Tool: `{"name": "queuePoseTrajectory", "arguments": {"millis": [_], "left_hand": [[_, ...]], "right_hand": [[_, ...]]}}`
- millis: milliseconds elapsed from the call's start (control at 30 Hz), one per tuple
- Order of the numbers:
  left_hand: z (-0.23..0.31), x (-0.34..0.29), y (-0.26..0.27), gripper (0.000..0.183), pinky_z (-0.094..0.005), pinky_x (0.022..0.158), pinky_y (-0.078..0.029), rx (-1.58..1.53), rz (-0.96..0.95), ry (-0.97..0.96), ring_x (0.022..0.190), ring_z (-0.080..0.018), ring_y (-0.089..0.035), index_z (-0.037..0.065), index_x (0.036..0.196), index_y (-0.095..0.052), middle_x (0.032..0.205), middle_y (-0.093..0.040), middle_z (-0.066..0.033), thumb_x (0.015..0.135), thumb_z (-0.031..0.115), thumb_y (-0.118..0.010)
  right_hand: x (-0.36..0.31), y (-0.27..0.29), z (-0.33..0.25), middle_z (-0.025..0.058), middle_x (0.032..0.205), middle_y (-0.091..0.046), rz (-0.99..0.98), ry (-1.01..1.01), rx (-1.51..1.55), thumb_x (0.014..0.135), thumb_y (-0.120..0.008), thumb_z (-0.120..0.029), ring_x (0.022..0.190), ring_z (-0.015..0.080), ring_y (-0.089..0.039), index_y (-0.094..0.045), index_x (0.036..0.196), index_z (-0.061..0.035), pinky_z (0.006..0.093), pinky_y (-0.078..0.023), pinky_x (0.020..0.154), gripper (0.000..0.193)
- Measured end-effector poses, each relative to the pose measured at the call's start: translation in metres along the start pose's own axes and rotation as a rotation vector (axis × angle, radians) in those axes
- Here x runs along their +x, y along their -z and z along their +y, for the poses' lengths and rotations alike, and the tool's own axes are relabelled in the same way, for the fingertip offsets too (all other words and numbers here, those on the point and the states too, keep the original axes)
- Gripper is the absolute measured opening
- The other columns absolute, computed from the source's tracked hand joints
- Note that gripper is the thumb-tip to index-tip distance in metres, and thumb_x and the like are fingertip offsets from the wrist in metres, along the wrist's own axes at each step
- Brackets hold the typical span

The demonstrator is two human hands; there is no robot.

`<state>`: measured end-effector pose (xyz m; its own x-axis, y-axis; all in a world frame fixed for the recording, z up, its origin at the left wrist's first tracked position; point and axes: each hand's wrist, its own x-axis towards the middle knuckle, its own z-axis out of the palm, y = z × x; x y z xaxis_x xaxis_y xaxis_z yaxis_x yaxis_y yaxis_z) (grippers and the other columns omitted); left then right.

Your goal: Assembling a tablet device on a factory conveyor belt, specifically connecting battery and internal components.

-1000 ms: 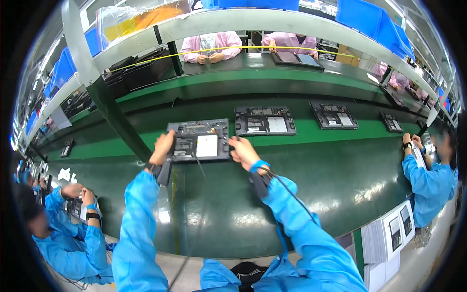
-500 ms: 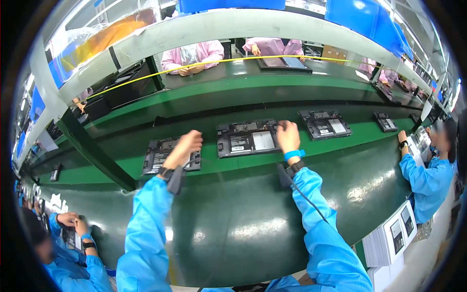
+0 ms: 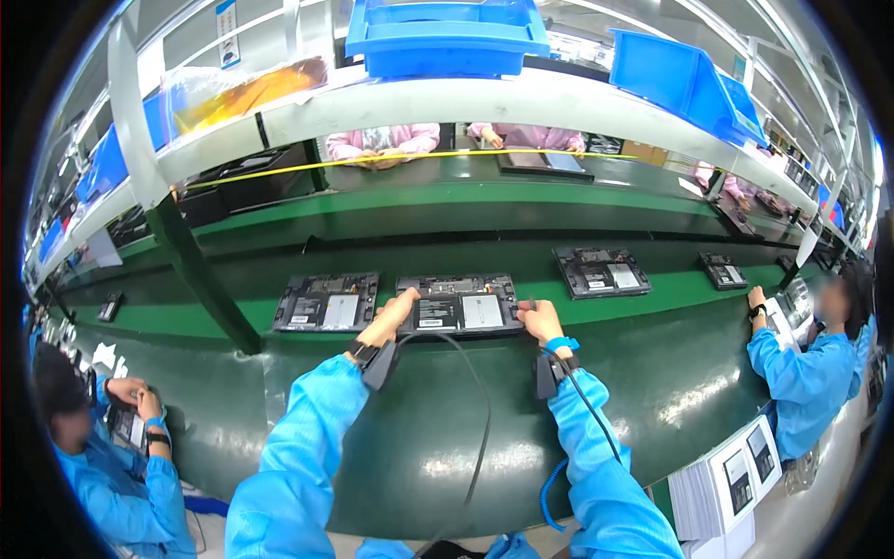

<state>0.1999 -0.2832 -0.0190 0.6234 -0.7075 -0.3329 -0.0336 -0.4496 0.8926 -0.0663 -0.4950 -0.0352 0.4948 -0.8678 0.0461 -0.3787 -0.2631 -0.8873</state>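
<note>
An opened flat device, like a laptop base with bare circuit boards and a battery, lies in front of me on the green bench. My left hand grips its left edge, fingers closed around the near-left side. At the right edge, my right hand holds the side with bent fingers. Close by on the left is a second opened device, touched by neither hand. A third opened device rests farther right with a gap between. Both wrists carry dark bands with small black boxes and a cable.
A pale shelf rail with blue bins crosses above the bench. A dark post stands at left. Co-workers in blue sit either side, others in pink opposite. Stacked printed sheets lie at right; a coiled blue cord hangs nearby.
The middle device has come toward me and left, closer to its left neighbour. My left hand went from above the left device to the middle one's left edge. My view has tilted up.
</note>
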Motion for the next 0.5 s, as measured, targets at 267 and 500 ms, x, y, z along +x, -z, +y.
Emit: {"name": "queuePoseTrajectory", "arguments": {"millis": [267, 500], "left_hand": [[-0.058, -0.3, 0.027, 0.062, -0.0362, 0.104, -0.036, -0.233, 0.108, -0.025, 0.123, -0.0217, -0.05, 0.0, 0.145, -0.048, 0.135, -0.055, -0.0097, 0.096, 0.038, -0.058], [-0.117, -0.385, 0.013, 0.056, -0.0379, 0.102, -0.039, 0.133, 0.243, -0.031, 0.115, -0.0271, -0.049, -0.005, 0.142, -0.048, 0.122, -0.051, -0.0159, 0.093, 0.019, -0.062]], "right_hand": [[-0.24, 0.045, -0.033, 0.0162, 0.107, -0.069, -0.182, 0.204, -0.01, 0.091, -0.07, -0.009, 0.097, 0.0268, -0.068, -0.067, 0.123, 0.0023, 0.0354, -0.053, 0.086, 0.035], [-0.34, 0.035, -0.033, 0.016, 0.109, -0.064, -0.244, 0.194, -0.051, 0.096, -0.062, -0.003, 0.092, 0.03, -0.065, -0.067, 0.125, 0.0008, 0.0352, -0.052, 0.08, 0.03]]}}
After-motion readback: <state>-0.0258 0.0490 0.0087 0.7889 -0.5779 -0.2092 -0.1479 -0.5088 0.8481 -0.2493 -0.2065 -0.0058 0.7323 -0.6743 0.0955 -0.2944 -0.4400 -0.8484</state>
